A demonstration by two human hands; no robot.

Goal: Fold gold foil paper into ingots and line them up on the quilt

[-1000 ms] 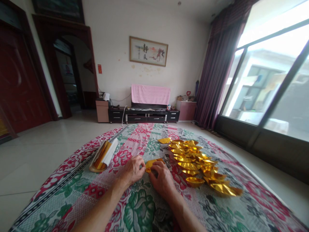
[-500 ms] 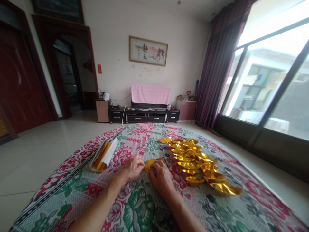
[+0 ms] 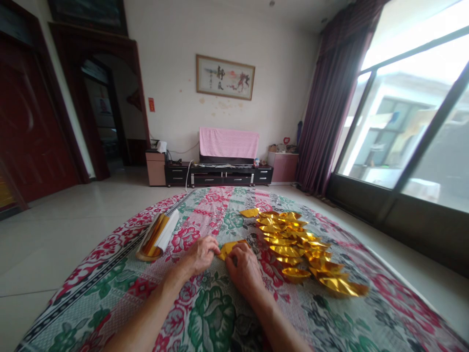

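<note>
Just below the middle of the frame, a small piece of gold paper (image 3: 226, 249) lies on the cloth-covered surface (image 3: 146, 298), between the two hands and partly hidden by them. The left hand (image 3: 201, 254) is at its left corner, thumb and fingers drawn together in a pinch on that corner. The right hand (image 3: 245, 266) lies over the paper's right part, its fingers bent down onto it; whether they grip the paper or only press on it cannot be told. Both forearms reach in from the bottom edge. Right of the hands, shiny gold folded pieces (image 3: 287, 252), pointed at the ends like little boats, stand close together in rough rows running from the middle down toward the lower right. At the top left end of these rows, a flatter gold piece (image 3: 249, 212) lies just beside them. Left of the hands, a curled stack of gold and white sheets (image 3: 157, 237) rests near the surface's left edge. Beyond the far edge, in the middle of the frame, a pink cloth (image 3: 229, 142) hangs over something dark on a low black cabinet (image 3: 222, 178).
</note>
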